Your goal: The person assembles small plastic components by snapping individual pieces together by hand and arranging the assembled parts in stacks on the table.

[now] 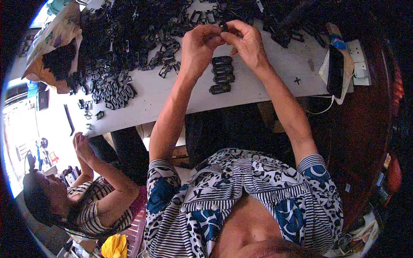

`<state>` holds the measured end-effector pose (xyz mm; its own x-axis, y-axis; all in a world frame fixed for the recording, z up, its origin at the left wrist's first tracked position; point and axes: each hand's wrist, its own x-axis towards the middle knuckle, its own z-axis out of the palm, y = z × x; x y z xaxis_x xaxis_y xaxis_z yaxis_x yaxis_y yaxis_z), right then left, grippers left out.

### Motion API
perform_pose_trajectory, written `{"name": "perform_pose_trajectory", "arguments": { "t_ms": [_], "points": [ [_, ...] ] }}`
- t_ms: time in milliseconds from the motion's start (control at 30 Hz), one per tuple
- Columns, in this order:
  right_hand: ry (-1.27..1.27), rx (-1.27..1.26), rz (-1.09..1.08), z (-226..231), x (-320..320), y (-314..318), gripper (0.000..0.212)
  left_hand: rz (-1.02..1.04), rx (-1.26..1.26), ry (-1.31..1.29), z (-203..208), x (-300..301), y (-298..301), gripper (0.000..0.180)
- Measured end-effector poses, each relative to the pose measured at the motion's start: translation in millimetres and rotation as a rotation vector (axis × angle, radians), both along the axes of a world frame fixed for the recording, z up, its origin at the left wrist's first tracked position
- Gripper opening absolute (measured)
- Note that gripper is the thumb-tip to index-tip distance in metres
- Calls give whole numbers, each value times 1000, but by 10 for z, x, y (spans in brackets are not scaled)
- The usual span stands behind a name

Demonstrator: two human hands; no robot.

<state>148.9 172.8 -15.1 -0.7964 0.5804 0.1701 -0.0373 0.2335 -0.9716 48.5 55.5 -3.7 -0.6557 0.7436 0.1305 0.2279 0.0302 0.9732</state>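
Observation:
My left hand (pixel 200 43) and my right hand (pixel 246 39) meet above the white table (pixel 275 73), both pinching a small black plastic part (pixel 224 27) between their fingertips. Just below the hands, several finished black parts (pixel 222 74) lie stacked in a short column on the table. A large heap of loose black plastic parts (pixel 129 34) covers the table to the left of my left hand.
A co-worker in a striped top sits at lower left, hands (pixel 81 146) together near the table edge. A crumpled paper bag (pixel 56 38) lies at far left. A black device on a white power strip (pixel 340 69) sits at right. More dark parts (pixel 288 21) lie behind.

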Motion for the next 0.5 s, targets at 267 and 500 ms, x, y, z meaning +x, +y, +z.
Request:
{"name": "perform_pose_trajectory", "arguments": {
  "t_ms": [267,500],
  "points": [
    [-69,829,108,-54,67,163,30,224,-235,901,-133,-237,89,20],
    [-200,798,59,-27,96,200,32,216,-218,1031,-120,-186,114,14]
  ]
}}
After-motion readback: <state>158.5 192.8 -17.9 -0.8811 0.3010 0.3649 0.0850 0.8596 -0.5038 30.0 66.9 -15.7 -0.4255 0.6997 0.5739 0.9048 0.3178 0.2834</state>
